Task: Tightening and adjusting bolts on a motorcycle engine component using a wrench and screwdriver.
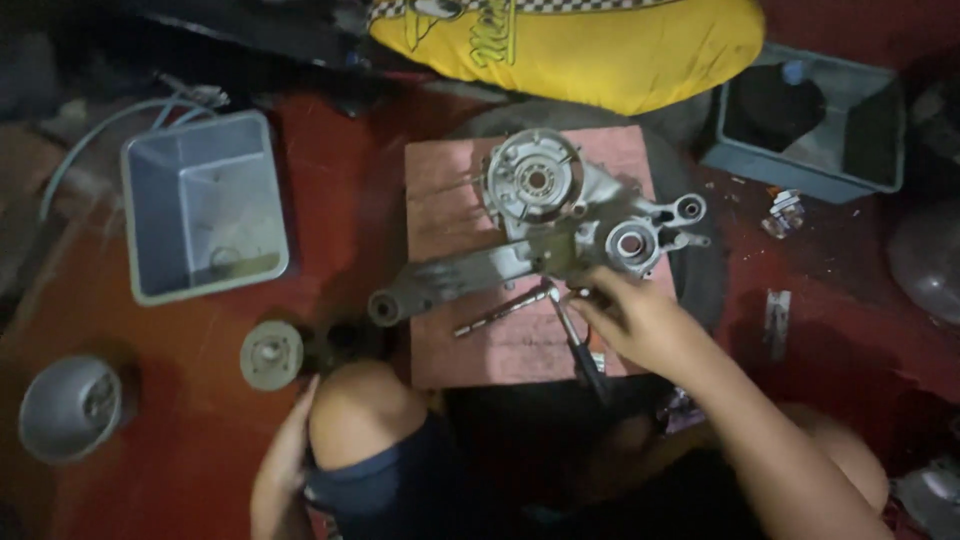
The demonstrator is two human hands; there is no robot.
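The right hand (630, 320) reaches to the near edge of a grey metal engine casing (560, 220), fingers curled together around a dark-handled tool (570, 335) whose tip meets the casing. The casing lies on a pinkish board (450, 180) at the centre of the red floor. The left hand (285, 455) rests low beside the knee, fingers loosely extended, holding nothing. A grey square tub (205, 205) sits left, a blue bin (810, 120) far right, and a yellow printed bag (580, 45) lies far behind.

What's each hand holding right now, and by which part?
The right hand grips a dark-handled tool near its metal tip, against the engine casing. The left hand holds nothing.
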